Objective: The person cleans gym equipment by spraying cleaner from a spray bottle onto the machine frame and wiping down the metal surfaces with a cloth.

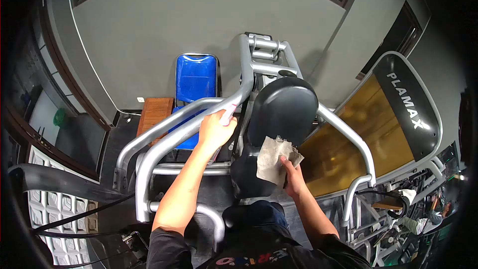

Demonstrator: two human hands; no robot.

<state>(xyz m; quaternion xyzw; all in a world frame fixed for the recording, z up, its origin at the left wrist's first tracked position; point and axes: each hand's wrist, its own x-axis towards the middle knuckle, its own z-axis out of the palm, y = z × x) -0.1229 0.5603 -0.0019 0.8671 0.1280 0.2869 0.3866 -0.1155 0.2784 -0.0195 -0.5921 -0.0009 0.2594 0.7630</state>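
Observation:
My left hand [214,128] is closed around a spray bottle [228,113] with a white and pink top. Its clear lower part shows only faintly below my hand. The bottle is in front of the silver tube frame [172,142] of a gym machine. In my right hand [294,175] is a greyish-beige cloth [273,158], pinched with the thumb on top. That cloth hangs in front of the lower edge of the black padded backrest [284,107]; whether it touches the pad I cannot tell. Beneath it lies the black seat [249,177].
A blue chair [196,77] and a brown wooden stool or table [154,114] stand by the grey wall. To the right rises a panel [406,99] marked PLAMAX. Curved silver bars [348,134] flank the seat. More gym equipment and a person [435,216] are at the far right.

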